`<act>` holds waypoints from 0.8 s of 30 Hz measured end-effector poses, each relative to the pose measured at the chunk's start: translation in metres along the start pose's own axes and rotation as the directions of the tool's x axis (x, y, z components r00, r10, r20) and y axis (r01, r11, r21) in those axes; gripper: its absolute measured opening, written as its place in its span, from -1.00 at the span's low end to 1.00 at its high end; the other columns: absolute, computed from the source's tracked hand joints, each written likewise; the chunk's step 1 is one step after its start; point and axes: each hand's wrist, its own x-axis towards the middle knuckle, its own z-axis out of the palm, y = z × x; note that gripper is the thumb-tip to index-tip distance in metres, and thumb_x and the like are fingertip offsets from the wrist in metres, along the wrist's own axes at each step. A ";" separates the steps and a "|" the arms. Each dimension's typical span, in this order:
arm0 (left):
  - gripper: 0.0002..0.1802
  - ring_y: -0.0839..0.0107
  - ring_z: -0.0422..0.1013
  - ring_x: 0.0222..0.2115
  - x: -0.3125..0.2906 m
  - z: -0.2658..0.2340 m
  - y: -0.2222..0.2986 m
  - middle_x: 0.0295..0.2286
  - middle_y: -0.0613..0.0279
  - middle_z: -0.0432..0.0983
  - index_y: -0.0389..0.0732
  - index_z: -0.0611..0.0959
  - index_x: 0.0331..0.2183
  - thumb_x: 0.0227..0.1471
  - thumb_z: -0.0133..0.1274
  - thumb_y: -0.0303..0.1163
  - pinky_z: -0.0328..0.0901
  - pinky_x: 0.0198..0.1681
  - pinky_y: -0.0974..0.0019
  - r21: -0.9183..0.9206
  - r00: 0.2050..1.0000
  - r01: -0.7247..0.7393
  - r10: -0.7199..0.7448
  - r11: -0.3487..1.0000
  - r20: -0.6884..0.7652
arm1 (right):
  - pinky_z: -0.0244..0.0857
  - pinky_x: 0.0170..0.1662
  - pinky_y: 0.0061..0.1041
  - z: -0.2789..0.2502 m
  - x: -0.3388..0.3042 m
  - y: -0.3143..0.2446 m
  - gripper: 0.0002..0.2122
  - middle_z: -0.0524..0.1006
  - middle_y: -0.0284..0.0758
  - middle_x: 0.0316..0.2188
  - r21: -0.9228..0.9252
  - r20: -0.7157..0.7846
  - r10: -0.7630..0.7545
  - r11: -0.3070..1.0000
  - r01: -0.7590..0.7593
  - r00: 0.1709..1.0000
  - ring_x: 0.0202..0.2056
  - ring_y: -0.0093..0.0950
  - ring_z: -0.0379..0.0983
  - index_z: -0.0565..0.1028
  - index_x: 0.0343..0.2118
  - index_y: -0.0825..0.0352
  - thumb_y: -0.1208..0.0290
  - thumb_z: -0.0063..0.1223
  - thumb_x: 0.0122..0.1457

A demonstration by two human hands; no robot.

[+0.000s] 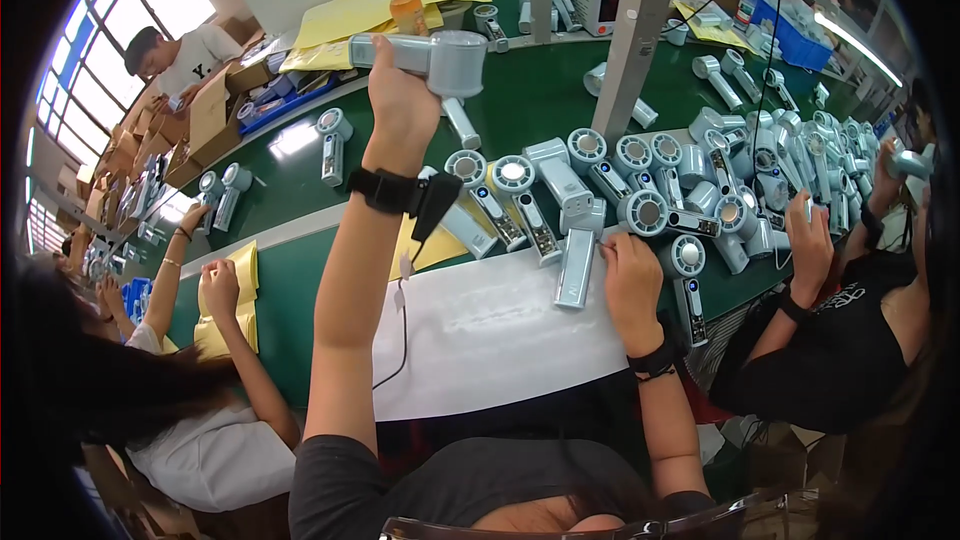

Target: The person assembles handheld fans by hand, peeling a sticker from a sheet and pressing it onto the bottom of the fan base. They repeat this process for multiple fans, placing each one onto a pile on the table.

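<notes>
Raised over the far part of the table, my left hand (403,100) is closed around a pale blue-grey handheld fan (458,62), its round head to the right. A black strap with a cable circles that wrist. My right hand (632,285) rests lower, fingers curled, at the right edge of a white paper sheet (490,340). Its fingertips are close beside another handheld fan (574,270) lying handle toward me; whether they touch it or pinch something is hidden. Just past the sheet lie opened fans (530,210) with circuit boards showing in their handles.
A large pile of fans (790,160) covers the right of the green table (300,210). A metal post (636,40) rises behind them. Co-workers' hands (810,240) are at the right, others (220,290) at the left. Yellow sheets and an orange bottle (407,10) lie beyond.
</notes>
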 end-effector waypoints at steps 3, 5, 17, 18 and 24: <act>-0.56 0.35 0.47 -0.35 -0.051 -0.011 0.024 -0.36 0.25 0.47 -0.21 0.34 -0.09 0.15 0.10 -0.16 0.38 -0.22 0.27 0.073 0.999 0.050 -0.051 0.996 0.003 | 0.32 -0.30 -0.26 -0.014 -0.003 -0.006 -0.91 0.48 -0.15 -0.41 0.079 -0.073 -0.065 0.994 0.071 0.995 -0.35 -0.12 0.43 0.45 -0.30 0.38 0.53 0.05 0.13; -0.53 0.39 0.47 -0.40 -0.083 -0.020 0.024 -0.36 0.23 0.45 -0.24 0.30 -0.08 0.14 0.12 -0.20 0.40 -0.28 0.33 0.234 0.997 0.065 -0.056 0.970 -0.045 | 0.32 -0.27 -0.27 -0.022 -0.008 -0.007 -0.89 0.47 -0.15 -0.37 0.187 -0.165 -0.037 0.980 0.068 0.986 -0.32 -0.13 0.42 0.46 -0.29 0.40 0.53 0.05 0.13; -0.61 0.39 0.43 -0.24 -0.221 -0.023 0.014 -0.28 0.22 0.40 -0.26 0.35 -0.06 0.07 0.07 -0.51 0.32 -0.08 0.29 0.536 0.997 -0.044 0.002 0.843 0.079 | 0.34 -0.25 -0.18 0.014 0.001 0.002 -0.77 0.53 -0.10 -0.43 0.056 -0.001 0.109 0.992 -0.109 0.994 -0.34 -0.04 0.46 0.50 -0.14 0.39 0.51 0.08 0.11; -0.59 0.38 0.43 -0.21 -0.227 -0.023 0.015 -0.26 0.22 0.40 -0.25 0.35 -0.04 0.06 0.07 -0.54 0.31 -0.05 0.28 0.531 0.997 -0.009 -0.031 0.847 0.066 | 0.34 -0.25 -0.18 0.015 0.002 0.001 -0.77 0.53 -0.10 -0.43 0.065 0.001 0.098 0.993 -0.098 0.995 -0.34 -0.04 0.46 0.50 -0.14 0.39 0.51 0.08 0.11; -0.54 0.39 0.36 -0.08 -0.261 -0.024 0.008 -0.20 0.23 0.38 -0.23 0.36 -0.01 0.05 0.12 -0.54 0.27 0.00 0.28 0.612 0.975 0.101 -0.200 0.784 0.095 | 0.31 -0.28 -0.17 0.014 0.003 0.005 -0.87 0.52 -0.12 -0.42 0.027 0.044 0.159 0.987 -0.160 0.986 -0.34 -0.06 0.45 0.50 -0.28 0.37 0.50 0.10 0.11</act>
